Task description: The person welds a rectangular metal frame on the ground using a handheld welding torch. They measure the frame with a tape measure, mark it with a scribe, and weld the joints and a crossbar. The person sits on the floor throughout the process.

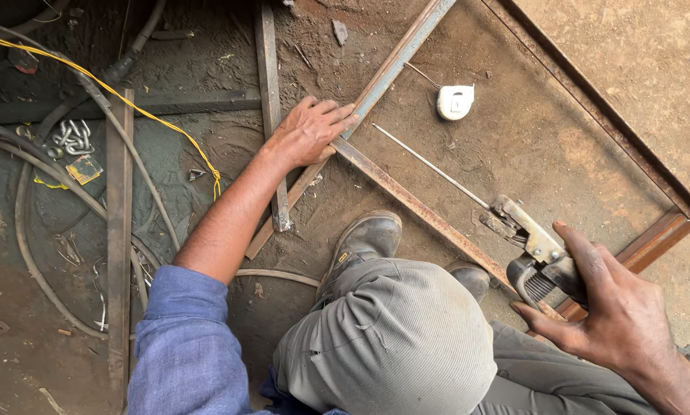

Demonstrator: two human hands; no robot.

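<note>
A person's left hand (310, 131) presses flat, fingers spread and released, on the joint where two rusty steel angle bars (406, 201) meet on the dirt floor (514, 131). The right hand (618, 311) has its fingers clenched around a metal welding electrode holder (533, 246), whose thin rod (429, 165) points toward the joint. A white tape measure (455, 101) lies nearby.

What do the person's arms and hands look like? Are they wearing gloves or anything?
No gloves: both the left hand and the right hand are bare and dusty. The left arm has a blue sleeve pushed up above the elbow. No sleeve shows on the right arm. No rings or watch visible.
</note>
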